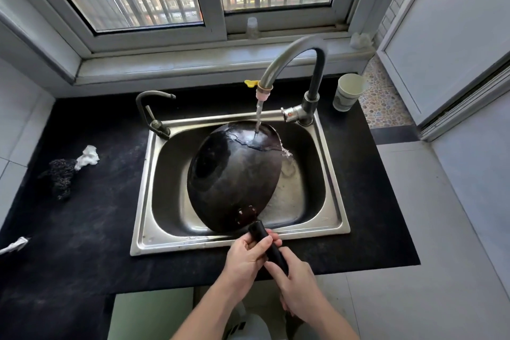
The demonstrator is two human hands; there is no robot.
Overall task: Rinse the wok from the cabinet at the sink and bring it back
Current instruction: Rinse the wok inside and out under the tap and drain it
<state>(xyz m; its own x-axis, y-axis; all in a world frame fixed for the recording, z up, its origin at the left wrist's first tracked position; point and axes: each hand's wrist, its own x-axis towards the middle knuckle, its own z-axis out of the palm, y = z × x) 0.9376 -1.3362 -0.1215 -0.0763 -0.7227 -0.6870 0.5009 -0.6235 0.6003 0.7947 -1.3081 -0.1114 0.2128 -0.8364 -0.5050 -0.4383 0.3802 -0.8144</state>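
Grip: left hand (246, 255) and right hand (296, 288) both clamped round wok handle (267, 243) | Counter (82, 229): black, scrubber (61, 178) far left | Sink (154, 174): steel, centre | Wok (229, 176): underside up, tilted over basin | Tap (292, 66): stream striking wok's far edge | Cup (348, 92): far right of tap.

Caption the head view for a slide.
Both hands, left hand and right hand, tilt a black round-bottomed wok under the running steel tap.
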